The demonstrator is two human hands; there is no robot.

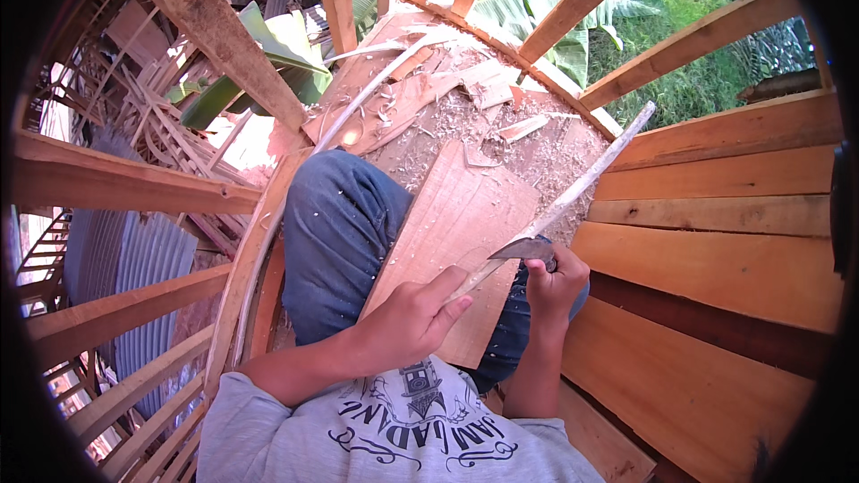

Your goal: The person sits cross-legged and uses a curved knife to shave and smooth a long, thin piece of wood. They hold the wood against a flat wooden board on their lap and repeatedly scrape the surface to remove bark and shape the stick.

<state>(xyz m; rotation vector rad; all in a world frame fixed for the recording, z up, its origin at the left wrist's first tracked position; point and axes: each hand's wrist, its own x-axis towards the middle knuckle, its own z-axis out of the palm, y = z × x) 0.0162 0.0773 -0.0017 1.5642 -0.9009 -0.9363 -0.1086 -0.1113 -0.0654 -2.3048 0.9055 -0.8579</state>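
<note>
The left grip [410,317] is clamping the pale stick [577,190] near its lower end — the right grip [553,283] is clasping the knife [519,249], whose blade is touching the stick above the board [456,224].

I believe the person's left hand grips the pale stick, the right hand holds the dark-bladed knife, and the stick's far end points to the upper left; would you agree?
Not quite: in the head view, the far end of the pale stick points to the upper right. The left hand does grip it, and the right hand holds the dark-bladed knife.
</note>
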